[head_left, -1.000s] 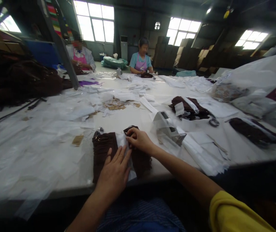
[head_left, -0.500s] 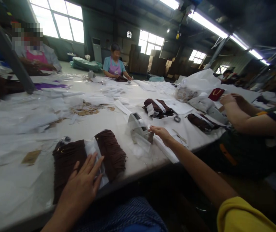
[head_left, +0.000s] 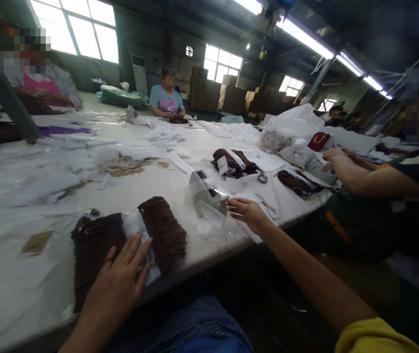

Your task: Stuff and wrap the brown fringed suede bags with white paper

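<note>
My left hand lies with fingers spread on a dark brown fringed piece at the table's near edge. A white paper band wraps the middle of this piece, under my fingers. Small gold-coloured fittings show along its upper edge. To the right stands a grey tape dispenser. My right hand is at its front end, thumb and forefinger pinched on the end of clear tape; the other fingers are a little apart.
Two more banded brown pieces lie to the right, near a tape roll. Plastic bags and white sheets cover the left side, with brown cards among them. A co-worker's arm reaches in at right; other people work across the table.
The view has shifted slightly right. My right hand has drawn back a little from the dispenser with the tape between its fingertips. My left hand stays on the brown piece.
</note>
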Demonstrator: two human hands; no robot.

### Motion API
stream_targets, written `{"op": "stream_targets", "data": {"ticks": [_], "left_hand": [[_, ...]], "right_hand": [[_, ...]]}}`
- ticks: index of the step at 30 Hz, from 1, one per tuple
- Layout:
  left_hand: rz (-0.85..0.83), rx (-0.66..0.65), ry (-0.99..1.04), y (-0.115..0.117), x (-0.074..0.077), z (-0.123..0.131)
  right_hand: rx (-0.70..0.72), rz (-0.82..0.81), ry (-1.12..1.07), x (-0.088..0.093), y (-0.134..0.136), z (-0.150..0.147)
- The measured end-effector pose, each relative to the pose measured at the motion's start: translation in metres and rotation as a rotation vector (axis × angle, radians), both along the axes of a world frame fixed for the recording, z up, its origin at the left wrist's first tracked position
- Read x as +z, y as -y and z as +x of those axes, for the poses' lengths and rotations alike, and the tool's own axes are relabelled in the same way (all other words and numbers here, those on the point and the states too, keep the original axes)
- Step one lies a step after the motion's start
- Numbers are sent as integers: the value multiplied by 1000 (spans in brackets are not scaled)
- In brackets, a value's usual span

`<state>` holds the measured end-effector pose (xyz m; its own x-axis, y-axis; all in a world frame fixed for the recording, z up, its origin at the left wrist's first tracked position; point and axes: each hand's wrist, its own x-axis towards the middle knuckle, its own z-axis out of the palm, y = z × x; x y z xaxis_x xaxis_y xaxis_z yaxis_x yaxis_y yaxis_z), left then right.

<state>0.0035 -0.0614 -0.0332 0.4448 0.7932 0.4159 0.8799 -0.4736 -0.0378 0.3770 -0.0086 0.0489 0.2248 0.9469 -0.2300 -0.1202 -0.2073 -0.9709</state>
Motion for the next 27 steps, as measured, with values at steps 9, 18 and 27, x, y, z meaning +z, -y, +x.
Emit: {"op": "stream_targets", "data": {"ticks": [9,18,27], "left_hand": [[-2,-24,20,-1,1,0],[-91,10,90,5,12,5],[-207,90,158,10,25,12]], "right_hand": [[-70,70,410,-55,0,17],[597,950,1447,22,19,-23],[1331,1078,1346,54,-84,-187]]}}
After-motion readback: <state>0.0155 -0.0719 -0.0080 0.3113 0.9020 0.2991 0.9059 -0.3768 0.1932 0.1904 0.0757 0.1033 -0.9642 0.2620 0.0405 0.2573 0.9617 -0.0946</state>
